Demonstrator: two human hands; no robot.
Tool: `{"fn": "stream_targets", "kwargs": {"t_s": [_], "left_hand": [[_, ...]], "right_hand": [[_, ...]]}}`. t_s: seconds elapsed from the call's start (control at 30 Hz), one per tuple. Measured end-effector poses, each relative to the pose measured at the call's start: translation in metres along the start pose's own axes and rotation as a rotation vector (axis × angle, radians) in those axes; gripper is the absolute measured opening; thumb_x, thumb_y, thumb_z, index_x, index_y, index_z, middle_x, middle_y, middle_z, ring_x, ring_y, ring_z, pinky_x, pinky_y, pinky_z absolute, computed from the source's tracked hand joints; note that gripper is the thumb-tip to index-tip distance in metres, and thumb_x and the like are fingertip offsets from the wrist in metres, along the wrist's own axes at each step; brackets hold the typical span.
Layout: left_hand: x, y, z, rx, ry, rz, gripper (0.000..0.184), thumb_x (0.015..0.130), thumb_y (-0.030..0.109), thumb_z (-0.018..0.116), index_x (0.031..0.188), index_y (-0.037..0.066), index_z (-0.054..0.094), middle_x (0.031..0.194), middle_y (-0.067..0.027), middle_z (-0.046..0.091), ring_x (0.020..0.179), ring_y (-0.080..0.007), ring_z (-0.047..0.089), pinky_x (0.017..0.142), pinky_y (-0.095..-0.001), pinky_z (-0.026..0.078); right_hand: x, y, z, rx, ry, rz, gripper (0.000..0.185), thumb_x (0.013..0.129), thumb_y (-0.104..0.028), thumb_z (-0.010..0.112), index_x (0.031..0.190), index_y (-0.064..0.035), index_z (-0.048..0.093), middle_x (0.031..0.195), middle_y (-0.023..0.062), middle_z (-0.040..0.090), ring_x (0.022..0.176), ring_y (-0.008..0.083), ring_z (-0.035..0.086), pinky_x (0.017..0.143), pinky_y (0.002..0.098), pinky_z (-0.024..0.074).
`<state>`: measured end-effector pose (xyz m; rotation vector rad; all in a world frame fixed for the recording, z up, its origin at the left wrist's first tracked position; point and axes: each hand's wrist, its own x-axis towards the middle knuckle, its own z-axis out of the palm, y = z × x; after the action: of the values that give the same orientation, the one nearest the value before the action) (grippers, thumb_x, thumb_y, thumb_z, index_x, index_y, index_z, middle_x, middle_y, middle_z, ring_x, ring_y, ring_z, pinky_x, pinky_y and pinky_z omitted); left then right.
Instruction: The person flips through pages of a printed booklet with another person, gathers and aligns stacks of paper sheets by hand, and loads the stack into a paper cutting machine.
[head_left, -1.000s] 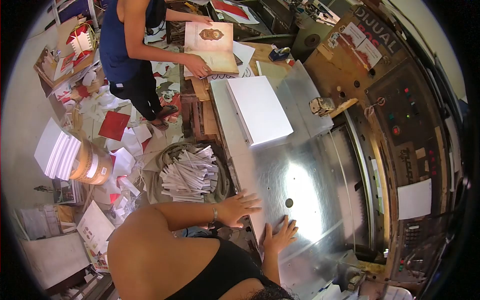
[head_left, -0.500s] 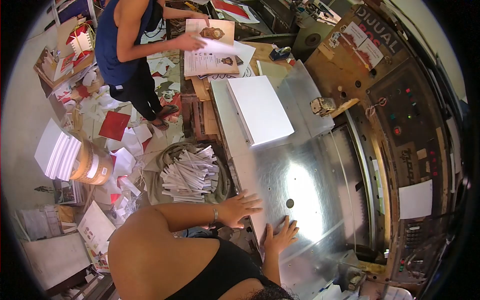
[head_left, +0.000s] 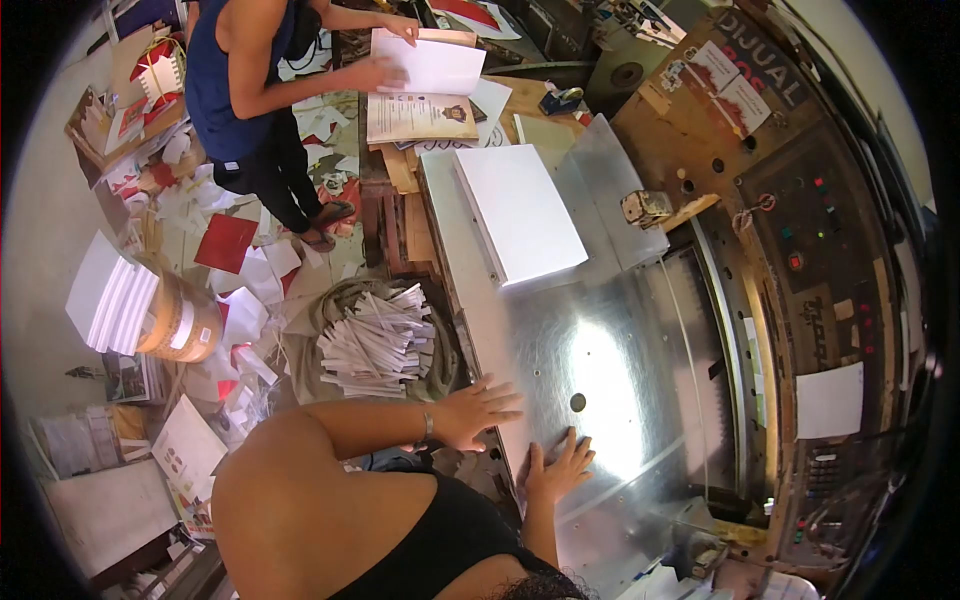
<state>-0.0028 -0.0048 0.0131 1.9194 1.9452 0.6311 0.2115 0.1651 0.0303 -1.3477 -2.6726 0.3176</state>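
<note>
Workshop floor [head_left: 345, 240] is strewn with paper scraps; paper strips [head_left: 380, 335] are heaped in a sack [head_left: 447, 348] beside the machine. Metal tabletop [head_left: 545, 335] belongs to what looks like a paper guillotine, control panel [head_left: 815, 255] on the far side.

Both hands are open, nothing gripped. Left hand [head_left: 478, 416]: fingers spread, at the near edge of the tabletop; can't tell if the fingertips press on it. Right hand [head_left: 562, 470]: fingers apart, laid on the metal, just beside the round hole [head_left: 578, 402].

White paper stack [head_left: 522, 213] lies flat on the tabletop beyond the hands, well apart from both, next to the upright clear side panel [head_left: 605, 185]. Co-worker [head_left: 250, 80] at the far end has an open booklet [head_left: 425, 115] with a page lifted.

Judgement on doing this well: light palms, relaxed wrists, both hands on the near side, off the dark machine opening [head_left: 722, 385]. Square contact with the stack's long side would beat pushing one corner; a corner push could skew the sheets.
</note>
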Motion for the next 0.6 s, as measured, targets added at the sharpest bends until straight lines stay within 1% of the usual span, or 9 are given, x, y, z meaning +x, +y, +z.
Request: {"fn": "stream_targets", "kwargs": {"t_s": [0.07,0.17,0.27,0.37,0.6], "left_hand": [[-0.0007,0.0010,-0.0027,-0.001,-0.010,-0.006,0.106,0.083,0.046,0.083,0.169,0.019,0.027,0.177,-0.0133,0.015,0.165,-0.0331,0.010,0.131,-0.0608,0.007],[-0.0020,-0.0010,0.0018,-0.015,0.018,0.003,0.105,0.083,0.046,0.083,0.168,0.019,0.027,0.177,-0.0135,0.015,0.165,-0.0334,0.009,0.131,-0.0611,0.006],[-0.0015,-0.0015,0.0010,-0.011,0.047,0.020,0.101,0.083,0.046,0.083,0.166,0.015,0.033,0.175,-0.0162,0.020,0.163,-0.0356,0.016,0.130,-0.0610,0.008],[-0.0009,-0.0008,-0.0006,-0.012,0.002,0.007,0.105,0.084,0.046,0.083,0.168,0.018,0.027,0.177,-0.0137,0.015,0.165,-0.0341,0.009,0.131,-0.0616,0.006],[0.0004,-0.0028,0.0019,-0.013,0.003,0.009,0.105,0.084,0.047,0.082,0.168,0.018,0.027,0.177,-0.0136,0.015,0.165,-0.0339,0.009,0.131,-0.0614,0.005]], "right_hand": [[0.0003,0.0016,0.0025,-0.010,-0.002,0.000,0.092,0.084,-0.055,0.078,0.162,-0.0194,0.044,0.171,0.0248,0.028,0.158,0.0512,0.018,0.122,0.0755,0.0071],[0.0004,0.0010,0.0019,-0.060,-0.020,0.003,0.089,0.088,-0.054,0.075,0.163,-0.0226,0.040,0.172,0.0212,0.027,0.159,0.0487,0.018,0.123,0.0748,0.0099],[0.0005,-0.0019,-0.0014,-0.067,-0.030,0.010,0.089,0.088,-0.054,0.075,0.163,-0.0225,0.040,0.172,0.0213,0.027,0.159,0.0489,0.018,0.123,0.0753,0.0106],[0.0002,-0.0020,-0.0021,-0.071,-0.027,0.006,0.089,0.088,-0.054,0.075,0.163,-0.0222,0.040,0.172,0.0214,0.027,0.159,0.0491,0.018,0.122,0.0755,0.0110],[-0.0002,-0.0020,-0.0013,-0.058,-0.023,0.003,0.090,0.088,-0.053,0.076,0.163,-0.0217,0.040,0.172,0.0219,0.027,0.159,0.0496,0.018,0.122,0.0755,0.0101]]}}
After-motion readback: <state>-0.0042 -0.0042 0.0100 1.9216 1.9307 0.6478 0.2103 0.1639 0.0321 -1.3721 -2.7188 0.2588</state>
